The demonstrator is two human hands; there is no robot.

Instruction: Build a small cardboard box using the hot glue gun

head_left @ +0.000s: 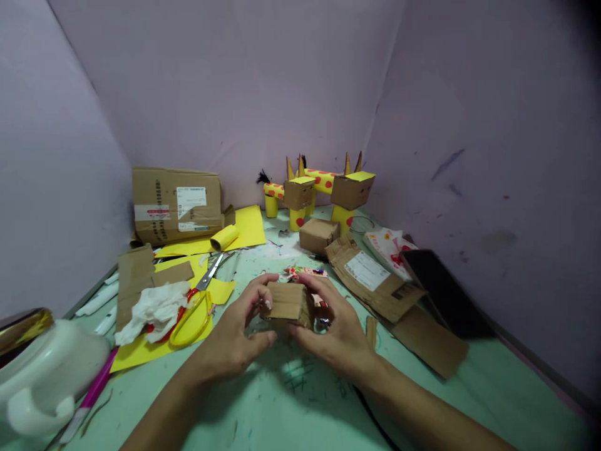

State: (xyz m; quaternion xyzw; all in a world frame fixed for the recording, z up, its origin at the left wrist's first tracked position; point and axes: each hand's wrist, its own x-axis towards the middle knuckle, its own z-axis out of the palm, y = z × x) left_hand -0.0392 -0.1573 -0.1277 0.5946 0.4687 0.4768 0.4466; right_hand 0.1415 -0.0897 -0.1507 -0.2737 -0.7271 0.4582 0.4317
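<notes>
A small cardboard box (pixel 287 300) is held between my two hands above the table, its brown top facing up. My right hand (pixel 328 319) grips its right end, fingers over the far edge and thumb underneath at the front. At the box's left end, my left hand (pixel 246 329) curls its fingers against the side, while the thumb stays a little below the box. Scraps of coloured wrapper (pixel 300 272) lie just behind the box and are partly hidden by it. A second small cardboard box (pixel 319 234) sits farther back.
Yellow-handled scissors (pixel 200 307), crumpled tissue (pixel 159 307) and yellow paper (pixel 141 354) lie left. A white mug (pixel 51 369) stands near the left edge. Two spotted cardboard animals (pixel 298 195) stand behind. Flattened cardboard (pixel 385 282) and a dark tablet-like slab (pixel 446 294) lie right.
</notes>
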